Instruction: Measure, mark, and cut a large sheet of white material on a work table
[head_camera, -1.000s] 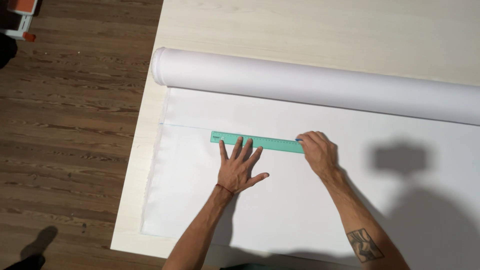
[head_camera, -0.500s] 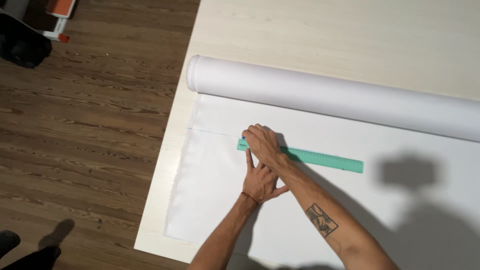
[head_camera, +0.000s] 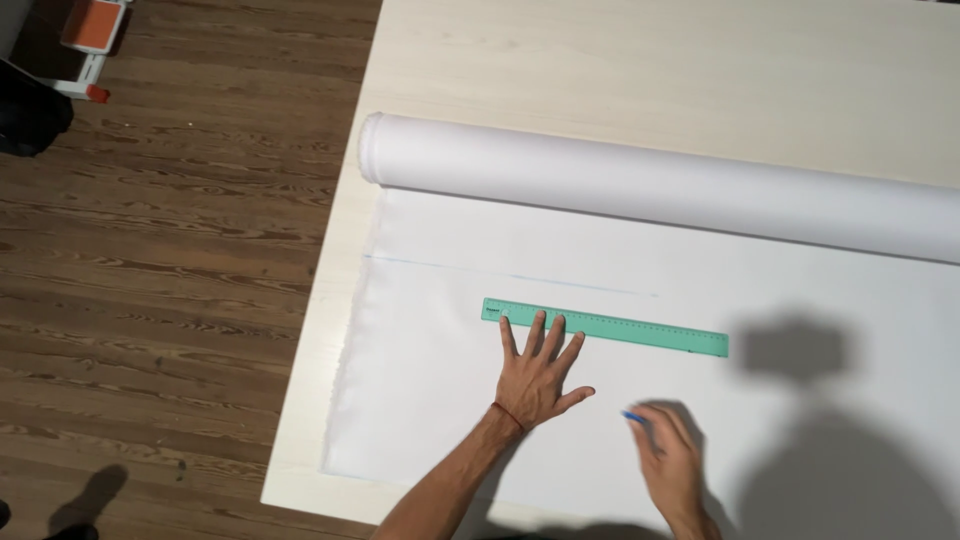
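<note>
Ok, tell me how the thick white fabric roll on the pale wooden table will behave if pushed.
The thick white fabric roll is round, so it would probably roll across the pale wooden table. Its bulk suggests weight. The unrolled white sheet looks thin and likely floppy, and may drag along.

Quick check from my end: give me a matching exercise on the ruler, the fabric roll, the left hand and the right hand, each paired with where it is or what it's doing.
Things:
1. green ruler
2. white roll
3. left hand
4. right hand

Places or states:
A. holds a blue pen, low on the sheet, off the ruler
B. lies across the table at the far edge of the unrolled white sheet
C. spread flat, fingertips on the ruler's left part
D. lies flat on the sheet below a faint drawn line

Pairs: 1-D, 2-B, 3-C, 4-A
</note>
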